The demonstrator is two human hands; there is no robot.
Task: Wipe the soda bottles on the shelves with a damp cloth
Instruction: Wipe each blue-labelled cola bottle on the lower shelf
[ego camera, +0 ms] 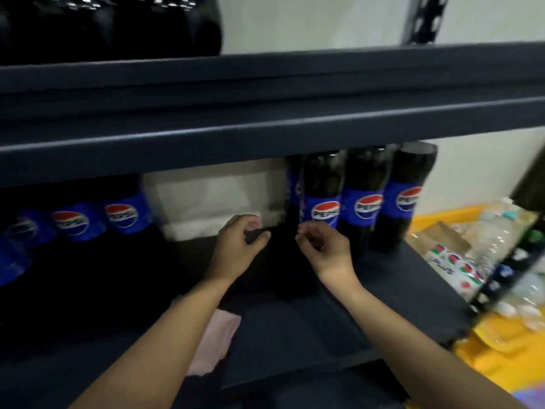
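Head view: the dark shelf (pixel 398 278) has open room at its front edge. Three Pepsi bottles (pixel 124 214) stand left of the hands, four to their right. The left hand (pixel 236 243) and right hand (pixel 324 246) pinch a dark cloth (pixel 283 267) between them. One pink cloth (pixel 215 338) lies under the left forearm.

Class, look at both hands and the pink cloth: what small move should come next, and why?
Probably the left hand should reach back for the pink cloth: it lies on the shelf by the forearm, while both hands hold a dark bottle; the right hand can steady it.
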